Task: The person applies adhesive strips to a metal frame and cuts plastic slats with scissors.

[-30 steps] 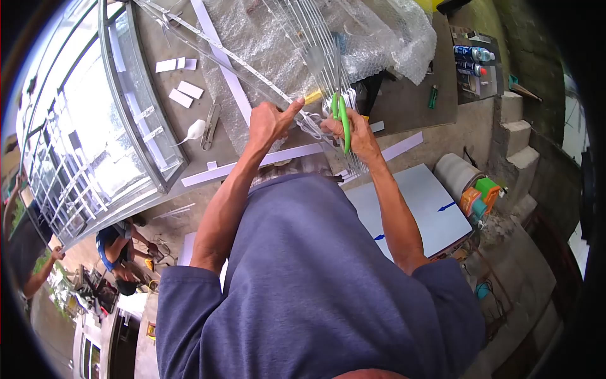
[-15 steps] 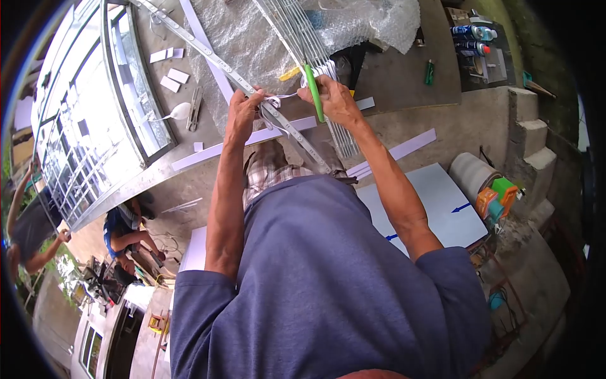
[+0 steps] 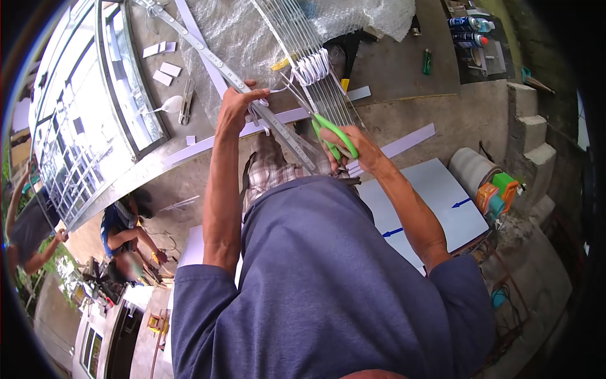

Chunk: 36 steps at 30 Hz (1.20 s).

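Observation:
My left hand [image 3: 238, 108] is closed on the perforated metal strip [image 3: 218, 63], with a short white cord end [image 3: 276, 91] sticking out by its fingertips. My right hand [image 3: 353, 150] grips the green-handled scissors [image 3: 325, 129], whose blades stand apart and point up and left towards that cord end. Above the scissors, a coil of white cord [image 3: 312, 67] is wrapped around a bundle of thin metal rods [image 3: 293, 31]. The strip runs diagonally across the bench edge towards my lap.
Clear bubble wrap [image 3: 227, 25] covers part of the bench. A metal-framed window grille [image 3: 76, 120] stands at the left. Spray cans [image 3: 467, 39] lie at the upper right. A white panel [image 3: 423, 202] is at my right. Two other people are at the far left.
My right hand has moved down and right from the cord coil, and the scissors have turned with their blades now spread. My left hand has shifted slightly left.

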Tool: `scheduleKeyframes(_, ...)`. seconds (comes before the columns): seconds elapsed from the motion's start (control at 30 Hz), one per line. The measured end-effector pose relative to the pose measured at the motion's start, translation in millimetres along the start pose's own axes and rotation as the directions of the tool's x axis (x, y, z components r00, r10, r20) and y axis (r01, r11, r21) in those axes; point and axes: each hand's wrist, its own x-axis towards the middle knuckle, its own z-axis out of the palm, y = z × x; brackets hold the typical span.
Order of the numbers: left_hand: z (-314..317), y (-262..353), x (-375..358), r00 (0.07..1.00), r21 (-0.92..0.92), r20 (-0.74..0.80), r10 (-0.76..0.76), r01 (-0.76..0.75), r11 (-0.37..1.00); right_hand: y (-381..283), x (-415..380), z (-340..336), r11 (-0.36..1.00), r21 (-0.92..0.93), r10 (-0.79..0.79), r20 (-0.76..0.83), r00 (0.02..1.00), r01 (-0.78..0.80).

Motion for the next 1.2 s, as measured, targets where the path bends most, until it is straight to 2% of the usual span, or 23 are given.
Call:
scheduleKeyframes(0.03, -0.3, -0.4, 0.6, 1.000, -0.018, 0.007, -0.005, 0.005, 1.000, 7.6, -4.8, 0.8, 0.998, 0.009, 0.066, 0.015, 0.998, -0.066)
scheduleKeyframes(0.13, -2.4, -2.2, 0.7, 1.000, -0.043, 0.015, -0.013, 0.013, 0.999, 24.6, -7.1, 4.4, 0.991, 0.035, 0.130, 0.006, 0.991, -0.131)
scheduleKeyframes(0.6, -2.1, -7.5, -1.1, 1.000, -0.079, -0.001, -0.026, 0.026, 0.997, 22.5, 49.8, 19.3, 0.995, 0.001, -0.100, 0.018, 0.995, 0.100)
scheduleKeyframes(0.83, -2.1, -11.4, -1.2, 0.997, -0.224, 0.063, -0.039, 0.053, 0.973, 37.0, 53.8, 15.7, 0.979, -0.032, -0.200, 0.025, 0.979, 0.201)
scheduleKeyframes(0.93, -1.9, -7.6, -3.9, 0.995, -0.245, 0.090, -0.041, 0.062, 0.968, 31.5, 46.8, 15.3, 0.971, -0.110, -0.210, 0.029, 0.977, 0.212)
scheduleKeyframes(1.2, 5.0, -4.6, -9.8, 0.993, -0.260, 0.106, -0.043, 0.070, 0.963, 43.4, 58.4, 13.0, 0.968, -0.074, -0.237, 0.048, 0.970, 0.240)
